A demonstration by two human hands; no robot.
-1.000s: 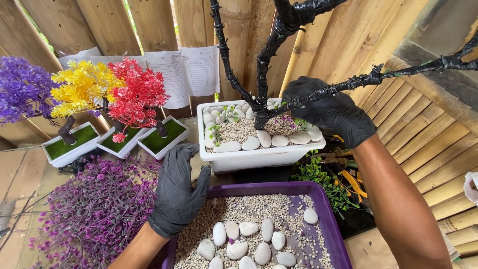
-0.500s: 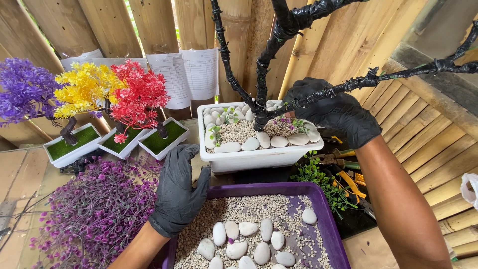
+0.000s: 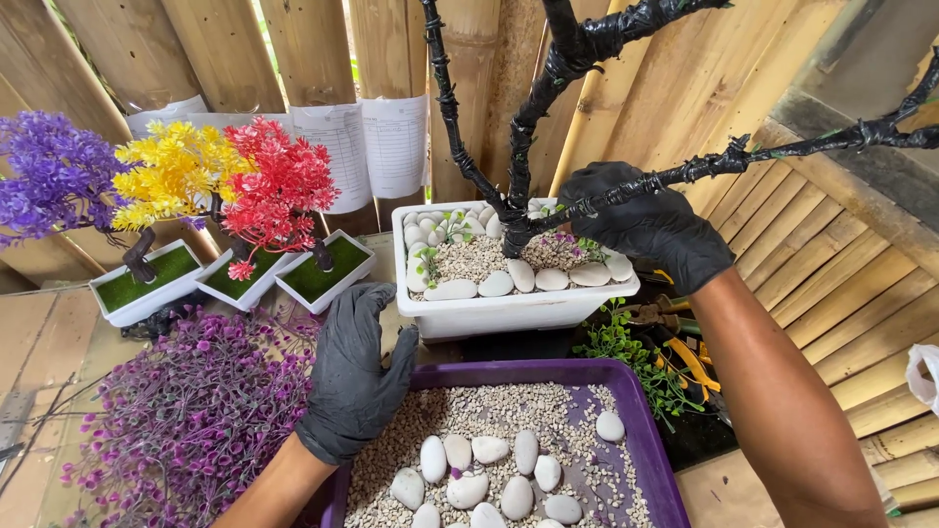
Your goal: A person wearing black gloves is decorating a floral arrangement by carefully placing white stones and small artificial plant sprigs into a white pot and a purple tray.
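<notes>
Black-wrapped bare branches [image 3: 509, 127] rise from a white rectangular planter [image 3: 509, 311] that stands in the middle of the tabletop, against a wall of wooden slats. The planter's surface is covered with fine gravel and ringed with smooth white pebbles, seemingly to hide the base of the trunk. The right hand [image 3: 650, 230], in a black glove, is placed at the planter's right rear corner, where a long side branch [image 3: 782, 152] runs out to the right; its fingers are curled over the inner end of that branch, though whether they are fully clamped on it cannot be told. The hold looks meant to steady or shape the branch close to the trunk.

The left hand [image 3: 354, 376], also gloved, is laid flat with fingers spread and loose, gripping nothing, on the near left rim of a purple tray [image 3: 646, 430] just in front of the planter. The tray is filled with the same gravel and white pebbles, kept within easy reach. A heap of purple artificial foliage [image 3: 186, 420] lies to the left of the tray. Three small finished trees, purple [image 3: 54, 176], yellow [image 3: 171, 176] and red [image 3: 279, 181], stand in little white pots further back on the left. Green sprigs [image 3: 626, 347] and yellow-handled pliers [image 3: 690, 357] lie to the right of the tray.
</notes>
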